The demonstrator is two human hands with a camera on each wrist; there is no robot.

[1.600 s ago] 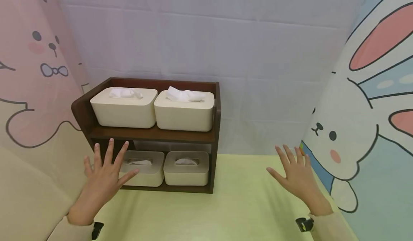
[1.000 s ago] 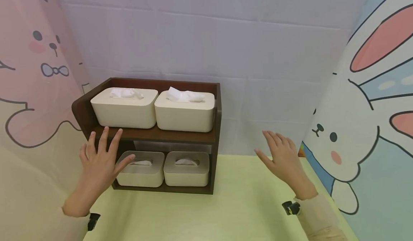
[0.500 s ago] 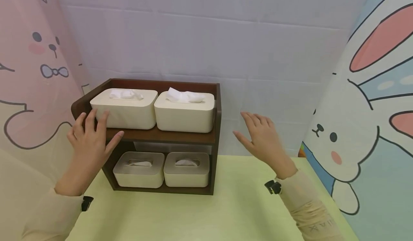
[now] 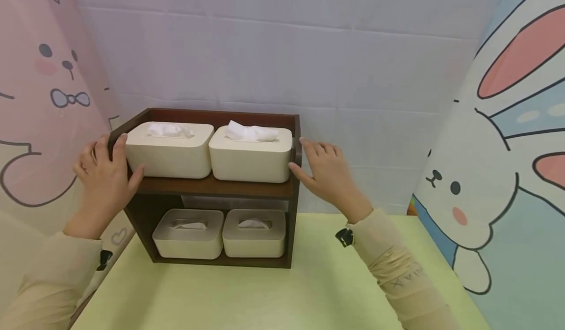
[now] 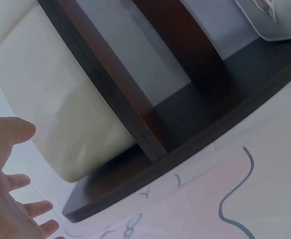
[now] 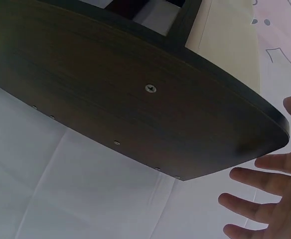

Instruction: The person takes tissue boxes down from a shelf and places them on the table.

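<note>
Nearest are two beige sleeves (image 4: 57, 276), the right one wrinkled, each with a small black buckle (image 4: 345, 237) at the wrist, above a smooth pale yellow-green desk (image 4: 212, 295). The left hand (image 4: 102, 180) has its fingers spread around the upper left edge of a dark brown wooden two-tier shelf (image 4: 212, 187), thumb in front. The right hand (image 4: 328, 173), also spread, is at the upper right edge, thumb in front and fingers outside; firm contact cannot be told for either. The right wrist view shows a cross-head screw (image 6: 150, 88) in the shelf's outer side.

The shelf stands upright on the desk, left of centre. Its lower tier holds a small cream box with a grey lid (image 4: 187, 246) and, just beside it, a matching small box (image 4: 254, 245). Above sit a larger all-cream rounded box (image 4: 169, 161) and its large twin (image 4: 250, 162), white tissue (image 4: 251, 132) showing in both tops.

Rabbit-printed sheets (image 4: 525, 222) flank the desk; behind hangs a creased pale lilac cloth (image 4: 282, 60).
</note>
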